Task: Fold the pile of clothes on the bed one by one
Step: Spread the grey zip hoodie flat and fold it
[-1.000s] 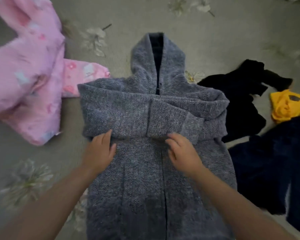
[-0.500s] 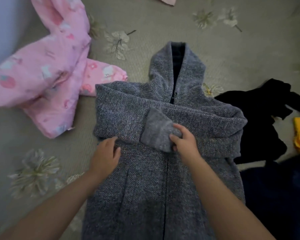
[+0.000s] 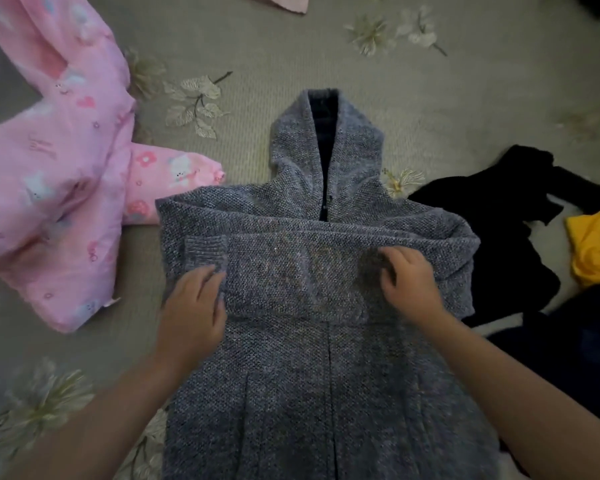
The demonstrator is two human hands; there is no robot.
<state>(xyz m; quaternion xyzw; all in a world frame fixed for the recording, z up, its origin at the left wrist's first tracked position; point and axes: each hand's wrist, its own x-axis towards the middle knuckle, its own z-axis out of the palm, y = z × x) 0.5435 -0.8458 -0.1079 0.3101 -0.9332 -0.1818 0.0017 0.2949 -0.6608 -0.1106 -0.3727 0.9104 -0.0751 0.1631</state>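
Grey knit hooded coat (image 3: 312,393) is laid flat on the floral bedspread (image 3: 257,57), sleeves folded across the chest. Left hand (image 3: 193,313) is rested on the ribbed cuff (image 3: 205,250), fingers straight. Right hand (image 3: 411,284) is pressed on the sleeve, fingers loosely bent, nothing gripped.

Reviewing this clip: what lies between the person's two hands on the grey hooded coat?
In the head view, only the grey coat lies between the left hand and right hand: its sleeves folded across the chest, the ribbed cuff just above the left hand.
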